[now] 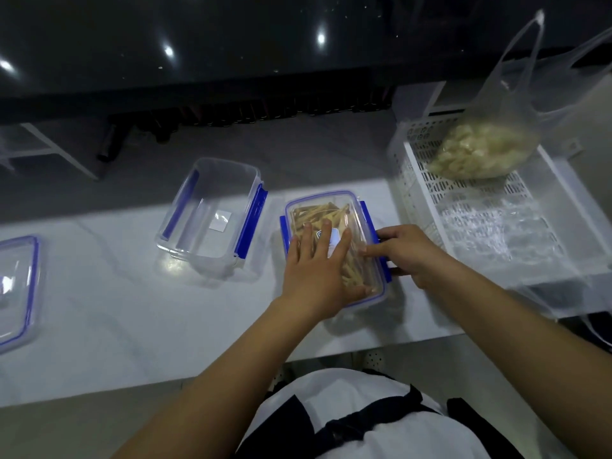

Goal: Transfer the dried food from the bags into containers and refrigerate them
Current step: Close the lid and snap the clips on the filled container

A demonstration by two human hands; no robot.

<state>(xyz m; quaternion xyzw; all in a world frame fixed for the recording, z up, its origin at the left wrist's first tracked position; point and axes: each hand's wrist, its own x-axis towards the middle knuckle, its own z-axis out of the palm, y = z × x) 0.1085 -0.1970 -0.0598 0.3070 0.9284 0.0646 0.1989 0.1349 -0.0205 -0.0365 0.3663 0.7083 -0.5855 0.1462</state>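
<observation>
Mid-table, the filled box (334, 246) was being sealed: left hand (314, 270) spread flat on its lid, right hand (405, 251) pinching the right-side clip (the bag (480, 150) far right waited); pressing down next.

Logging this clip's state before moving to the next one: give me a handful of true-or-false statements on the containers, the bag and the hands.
1. The left hand presses flat on the lid of the filled container. True.
2. The empty container has its lid on. False: it stands open, and a loose lid lies at far left.
3. The bag of pale food sits in the white basket. True.
4. The right hand rests in the basket. False: it is at the filled container's right edge.
</observation>
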